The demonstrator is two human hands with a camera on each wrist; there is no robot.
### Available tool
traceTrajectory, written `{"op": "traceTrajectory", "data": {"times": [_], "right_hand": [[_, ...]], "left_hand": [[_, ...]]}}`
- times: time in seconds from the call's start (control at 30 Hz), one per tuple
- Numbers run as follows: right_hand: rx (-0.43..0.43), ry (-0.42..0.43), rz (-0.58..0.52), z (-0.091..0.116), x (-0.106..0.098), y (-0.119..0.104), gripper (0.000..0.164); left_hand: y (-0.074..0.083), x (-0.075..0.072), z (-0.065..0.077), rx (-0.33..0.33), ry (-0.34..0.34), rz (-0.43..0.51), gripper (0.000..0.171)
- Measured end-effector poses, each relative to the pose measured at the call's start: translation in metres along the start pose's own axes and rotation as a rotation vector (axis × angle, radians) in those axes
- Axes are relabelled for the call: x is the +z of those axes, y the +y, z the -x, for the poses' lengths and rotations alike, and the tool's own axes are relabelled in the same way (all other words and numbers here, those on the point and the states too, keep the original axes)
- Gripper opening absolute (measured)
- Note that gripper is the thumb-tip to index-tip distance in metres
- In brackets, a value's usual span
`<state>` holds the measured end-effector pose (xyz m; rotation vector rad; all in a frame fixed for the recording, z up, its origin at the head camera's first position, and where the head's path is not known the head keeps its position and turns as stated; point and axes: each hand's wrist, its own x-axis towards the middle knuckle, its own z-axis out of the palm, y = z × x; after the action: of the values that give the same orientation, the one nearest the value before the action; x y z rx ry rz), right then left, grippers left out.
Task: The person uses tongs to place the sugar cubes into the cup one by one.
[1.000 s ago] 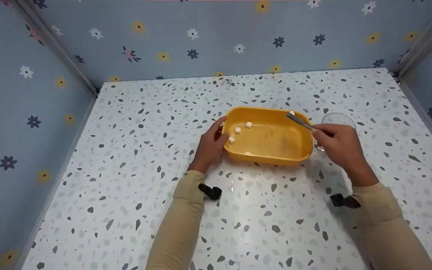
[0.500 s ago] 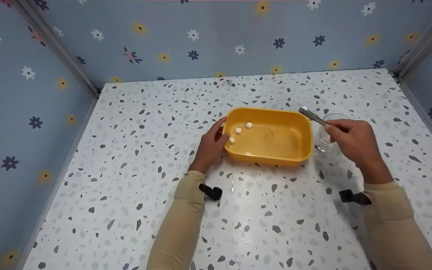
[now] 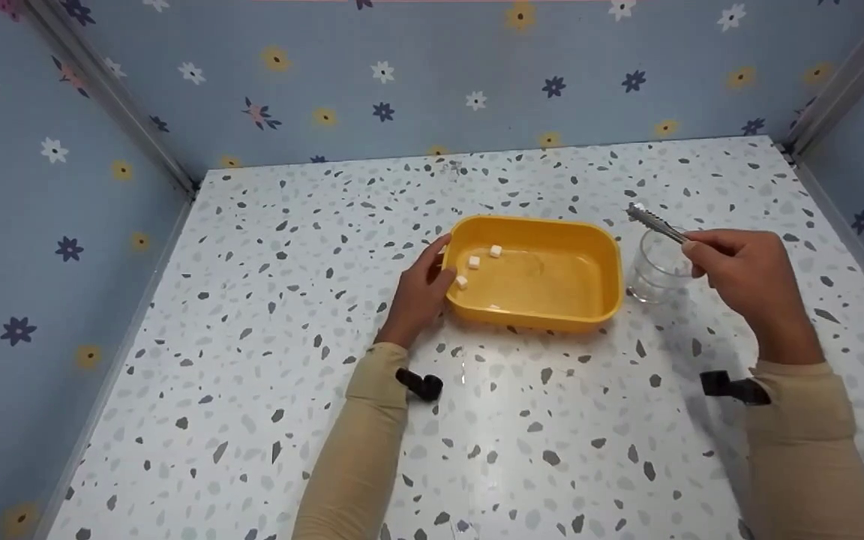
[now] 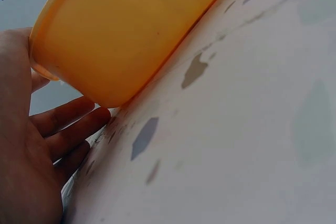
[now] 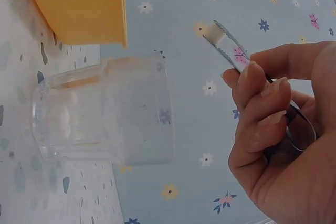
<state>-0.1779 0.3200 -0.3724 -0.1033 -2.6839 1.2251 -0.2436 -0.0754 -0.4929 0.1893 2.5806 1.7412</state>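
My left hand [image 3: 415,298] holds the left end of a yellow plastic tub [image 3: 533,324], its thumb over the rim. In the left wrist view several fingers stretch along the outer wall. My right hand [image 3: 753,274] pinches small metal tongs [image 3: 658,223] above a clear glass [image 3: 664,279]. Between the tong tips, a white cube [image 5: 214,33] shows in the right wrist view. The glass stands upright just right of the tub; a pale shape low inside it is blurred. White cubes [image 3: 474,262] lie at the tub's left end.
A speckled white tabletop [image 3: 289,360] lies under everything. Blue flowered panels [image 3: 417,75] wall it at the back and both sides. The glass stands close to the tub's right end.
My right hand has carried the tongs and the white cube rightward, from over the tub's far right corner to above the glass. The left hand and tub have stayed put.
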Motion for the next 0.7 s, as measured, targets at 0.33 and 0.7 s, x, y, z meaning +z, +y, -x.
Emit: {"op": "traceTrajectory", "data": {"times": [0.33,0.7], "right_hand": [[-0.001,-0.038,-0.001,0.001,-0.008,0.004,0.034],[0.017,-0.074,0.022,-0.001,-0.011,0.012,0.034]], "left_hand": [[0.001,0.0,0.001,-0.014,0.002,-0.002,0.053],[-0.001,-0.001,0.001,0.013,0.002,0.012,0.053]]}}
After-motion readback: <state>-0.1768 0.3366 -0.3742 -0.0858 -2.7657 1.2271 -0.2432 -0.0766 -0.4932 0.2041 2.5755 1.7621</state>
